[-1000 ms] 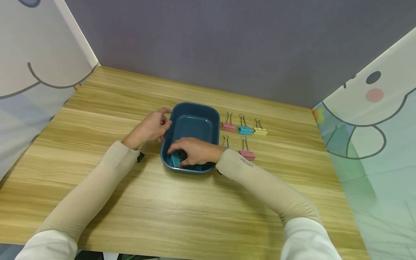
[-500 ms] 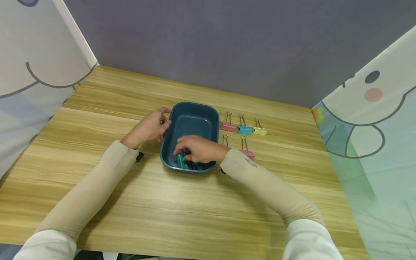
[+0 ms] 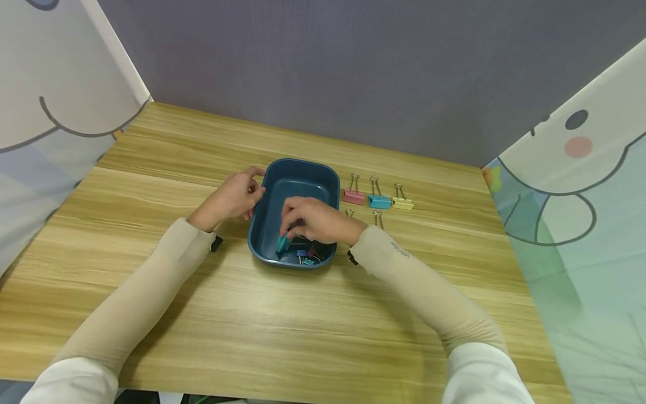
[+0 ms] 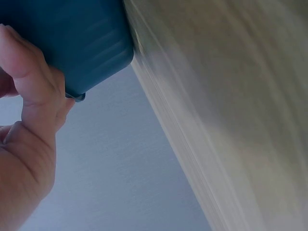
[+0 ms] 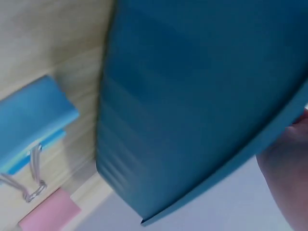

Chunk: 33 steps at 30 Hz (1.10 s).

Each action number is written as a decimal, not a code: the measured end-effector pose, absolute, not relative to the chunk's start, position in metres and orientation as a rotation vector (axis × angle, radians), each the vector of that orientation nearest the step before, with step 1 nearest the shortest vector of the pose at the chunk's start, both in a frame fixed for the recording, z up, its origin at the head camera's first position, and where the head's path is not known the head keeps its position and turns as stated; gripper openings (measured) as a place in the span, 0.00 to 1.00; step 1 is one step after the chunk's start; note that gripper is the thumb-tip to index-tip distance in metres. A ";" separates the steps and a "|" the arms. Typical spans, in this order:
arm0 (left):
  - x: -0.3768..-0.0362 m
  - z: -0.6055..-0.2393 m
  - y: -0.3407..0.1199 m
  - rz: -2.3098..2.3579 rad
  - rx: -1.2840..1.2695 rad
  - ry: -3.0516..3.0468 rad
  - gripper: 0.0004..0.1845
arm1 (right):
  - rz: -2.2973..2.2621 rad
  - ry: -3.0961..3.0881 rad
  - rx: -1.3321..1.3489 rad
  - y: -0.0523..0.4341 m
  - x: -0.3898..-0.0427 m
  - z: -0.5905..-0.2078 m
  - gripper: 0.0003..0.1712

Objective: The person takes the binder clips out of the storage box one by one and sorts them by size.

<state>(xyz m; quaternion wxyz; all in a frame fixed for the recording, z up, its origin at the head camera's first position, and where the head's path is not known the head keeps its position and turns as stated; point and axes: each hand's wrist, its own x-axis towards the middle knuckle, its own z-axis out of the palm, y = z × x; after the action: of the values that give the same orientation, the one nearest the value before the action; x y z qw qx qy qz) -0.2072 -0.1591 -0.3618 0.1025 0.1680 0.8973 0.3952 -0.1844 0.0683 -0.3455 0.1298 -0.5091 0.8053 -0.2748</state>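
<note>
A dark blue rectangular tray (image 3: 255,253) stands on the wooden table. At its left side, my left hand (image 3: 229,196) holds the rim with bent fingers; in the left wrist view the fingers (image 4: 36,72) lie against the tray wall. Inside the tray's near half, my right hand (image 3: 315,220) pinches a teal binder clip (image 3: 282,243) between thumb and fingers. Its upper part is covered by the fingertips. Small binder clips lie beside it on the tray floor: a blue one (image 3: 301,253), a dark red one (image 3: 312,252) and a teal one (image 3: 308,261).
Right of the tray, a pink binder clip (image 3: 354,197), a blue binder clip (image 3: 379,202) and a yellow binder clip (image 3: 403,203) stand in a row. Nearer, the right forearm (image 3: 404,269) covers most of two more clips, whose wire handles show. A grey panel (image 3: 323,73) rises behind the table.
My right hand has drawn the teal binder clip up and to the right inside the tray, uncovering the small clips at the near end. The left hand stays at the rim.
</note>
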 end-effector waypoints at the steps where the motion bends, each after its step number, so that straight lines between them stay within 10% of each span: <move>1: -0.207 -0.362 -0.159 1.165 0.496 2.649 0.25 | -0.808 2.351 -1.490 0.069 -0.185 -0.345 0.06; 33: -0.206 -0.362 -0.158 1.173 0.488 2.656 0.25 | -1.052 2.554 -1.289 0.131 -0.182 -0.301 0.11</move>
<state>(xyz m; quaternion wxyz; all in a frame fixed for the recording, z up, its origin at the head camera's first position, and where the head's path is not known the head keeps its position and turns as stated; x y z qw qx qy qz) -0.2065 -0.1579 -0.3617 0.0984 0.1648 0.8978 0.3965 -0.1816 0.1310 -0.3007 0.0468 -0.4224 0.8369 -0.3449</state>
